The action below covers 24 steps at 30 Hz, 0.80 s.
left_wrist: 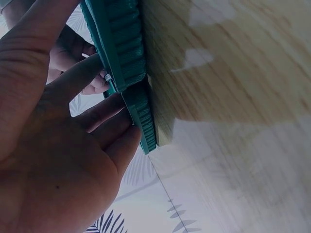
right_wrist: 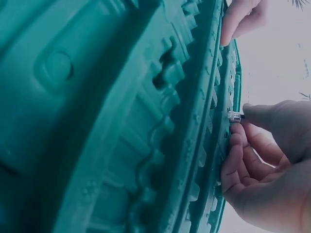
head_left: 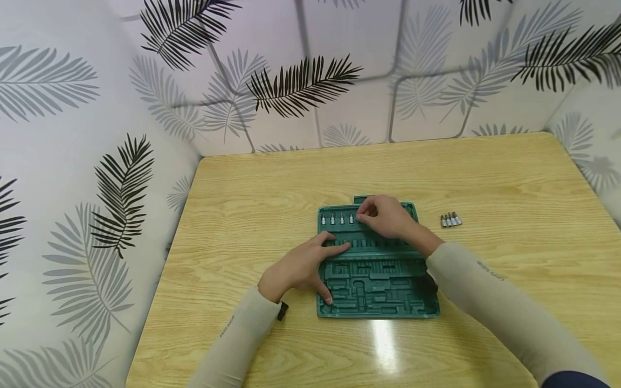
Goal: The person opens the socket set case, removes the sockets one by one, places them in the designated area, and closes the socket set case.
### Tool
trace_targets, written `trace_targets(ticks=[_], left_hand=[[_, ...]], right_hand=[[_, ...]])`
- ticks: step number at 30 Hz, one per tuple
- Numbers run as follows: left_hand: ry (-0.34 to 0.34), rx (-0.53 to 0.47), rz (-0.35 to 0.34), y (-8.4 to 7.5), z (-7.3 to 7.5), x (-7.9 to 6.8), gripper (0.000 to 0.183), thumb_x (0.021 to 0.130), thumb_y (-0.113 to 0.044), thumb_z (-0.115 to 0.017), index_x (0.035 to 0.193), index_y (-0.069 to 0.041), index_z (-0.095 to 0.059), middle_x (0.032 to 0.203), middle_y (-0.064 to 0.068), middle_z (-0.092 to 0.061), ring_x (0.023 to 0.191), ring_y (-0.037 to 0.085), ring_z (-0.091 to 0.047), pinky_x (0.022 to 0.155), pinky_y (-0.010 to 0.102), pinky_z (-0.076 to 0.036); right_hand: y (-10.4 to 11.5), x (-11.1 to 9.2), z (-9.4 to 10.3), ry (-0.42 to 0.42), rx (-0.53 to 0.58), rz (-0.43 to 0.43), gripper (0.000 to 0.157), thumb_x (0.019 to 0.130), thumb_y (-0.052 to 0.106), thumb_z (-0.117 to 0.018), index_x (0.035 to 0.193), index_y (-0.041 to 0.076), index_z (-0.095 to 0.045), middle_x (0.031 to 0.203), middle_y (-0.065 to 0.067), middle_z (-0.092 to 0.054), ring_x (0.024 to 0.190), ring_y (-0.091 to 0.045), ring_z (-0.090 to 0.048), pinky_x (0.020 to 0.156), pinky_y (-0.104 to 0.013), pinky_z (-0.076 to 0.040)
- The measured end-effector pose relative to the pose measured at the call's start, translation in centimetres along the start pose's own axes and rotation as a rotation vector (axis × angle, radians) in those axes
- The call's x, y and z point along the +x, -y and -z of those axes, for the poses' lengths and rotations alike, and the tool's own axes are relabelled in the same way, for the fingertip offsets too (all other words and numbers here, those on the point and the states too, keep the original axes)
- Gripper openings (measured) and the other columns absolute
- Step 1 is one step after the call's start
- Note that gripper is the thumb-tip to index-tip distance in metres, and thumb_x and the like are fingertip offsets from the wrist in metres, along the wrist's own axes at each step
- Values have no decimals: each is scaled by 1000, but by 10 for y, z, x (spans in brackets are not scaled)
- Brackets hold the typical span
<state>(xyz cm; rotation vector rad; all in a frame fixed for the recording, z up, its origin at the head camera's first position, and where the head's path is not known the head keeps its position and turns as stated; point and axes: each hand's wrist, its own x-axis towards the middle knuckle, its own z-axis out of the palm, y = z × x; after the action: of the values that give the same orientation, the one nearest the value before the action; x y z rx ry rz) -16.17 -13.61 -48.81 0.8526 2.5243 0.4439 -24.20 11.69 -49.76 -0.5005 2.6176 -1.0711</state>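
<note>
A green molded tool case (head_left: 378,308) lies unfolded on the table, its recesses facing up. My right hand (head_left: 385,216) is over the far half, thumb and fingertips pinching a small silver bit socket (right_wrist: 235,116) close against the case. Left of those fingertips, several bit sockets (head_left: 342,219) sit upright in a row along the far half. My left hand (head_left: 303,265) rests with spread fingers on the left side of the case, thumb on the near half and fingers across the far half. In the left wrist view, its fingers lie along the case's edge.
Several more bit sockets (head_left: 451,219) lie side by side on the wooden table (head_left: 252,188), right of the case. A wall with a leaf pattern (head_left: 305,86) rises behind the table's far edge. Light sleeves cover both forearms.
</note>
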Motion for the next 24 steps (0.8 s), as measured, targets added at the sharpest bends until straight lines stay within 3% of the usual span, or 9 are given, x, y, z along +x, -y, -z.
trace_targets(ticks=[12, 19, 24], left_hand=[[-1, -34, -7, -1, 1, -2, 126, 66, -44, -106, 172, -26, -40, 168, 13, -39, 151, 33, -50, 120, 46, -51], [-29, -7, -55, 34, -28, 16, 134, 61, -64, -101, 173, -36, -34, 168, 10, -37, 150, 28, -50, 118, 43, -52], [-13, -15, -41, 18, -14, 6, 128, 66, -52, -104, 172, -27, -38, 167, 13, -38, 149, 31, -51, 118, 45, -52]], right_hand=[[-7, 0, 1, -8, -9, 21, 16, 108, 15, -70, 113, 4, -80, 106, -13, -78, 98, -26, -73, 93, -51, -59], [-7, -4, 3, -46, 22, 34, 16, 109, 15, -69, 114, 5, -80, 108, -14, -79, 100, -28, -73, 93, -52, -58], [-5, -9, 8, -82, 96, 13, 17, 112, 13, -64, 120, 1, -74, 115, -20, -78, 101, -33, -77, 89, -50, -63]])
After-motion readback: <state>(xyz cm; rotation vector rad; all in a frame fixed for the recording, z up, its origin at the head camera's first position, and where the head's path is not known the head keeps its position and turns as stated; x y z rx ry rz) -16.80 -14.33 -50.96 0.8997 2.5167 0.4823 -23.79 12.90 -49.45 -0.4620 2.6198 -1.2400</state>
